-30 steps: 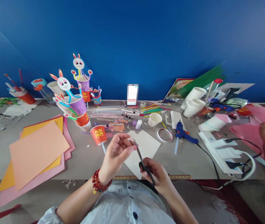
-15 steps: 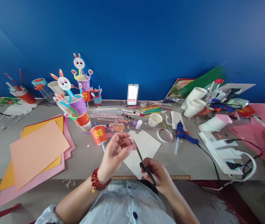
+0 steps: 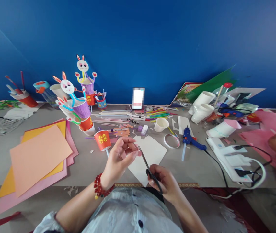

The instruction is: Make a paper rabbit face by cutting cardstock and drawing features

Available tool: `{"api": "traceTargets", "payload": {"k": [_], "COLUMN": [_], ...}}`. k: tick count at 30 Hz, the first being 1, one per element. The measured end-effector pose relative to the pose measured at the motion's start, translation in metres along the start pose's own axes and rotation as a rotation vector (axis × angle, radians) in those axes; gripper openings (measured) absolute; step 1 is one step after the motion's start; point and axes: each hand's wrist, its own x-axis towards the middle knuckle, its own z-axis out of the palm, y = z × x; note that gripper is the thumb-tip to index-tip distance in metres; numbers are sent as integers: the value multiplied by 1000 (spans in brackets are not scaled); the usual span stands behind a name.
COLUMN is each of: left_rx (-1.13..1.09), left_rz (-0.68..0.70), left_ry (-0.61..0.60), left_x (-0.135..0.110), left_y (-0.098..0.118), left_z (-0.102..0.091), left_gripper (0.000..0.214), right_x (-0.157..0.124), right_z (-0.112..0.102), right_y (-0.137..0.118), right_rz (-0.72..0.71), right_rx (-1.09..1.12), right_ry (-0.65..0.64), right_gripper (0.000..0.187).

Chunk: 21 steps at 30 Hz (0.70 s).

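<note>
Right hand (image 3: 163,182) grips black-handled scissors (image 3: 144,159) by the loops, near the middle of the surface's (image 3: 177,168) front edge, blades angled up and away. Left hand (image 3: 122,157) pinches a small pinkish piece (image 3: 139,153) at the blades, held above the surface inward of that edge; outline too small to read. White sheet (image 3: 156,150) lies below. Judged step: trimming. Best practice: short snips, turn the piece rather than the scissors, fingertips clear of the cutting line.
</note>
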Motion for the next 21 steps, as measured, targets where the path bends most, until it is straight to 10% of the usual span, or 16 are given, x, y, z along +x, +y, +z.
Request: {"api": "traceTargets", "payload": {"k": [21], "left_rx": [38], "left_rz": [39], "left_ry": [-11], "left_x": [4], "left_y": [2], "left_z": [-3], "left_gripper": [25], "right_x": [0], "right_z": [0], "right_y": [0], "right_rz": [-14], "right_rx": [-37], "right_ry": [14], "right_gripper": [34]}}
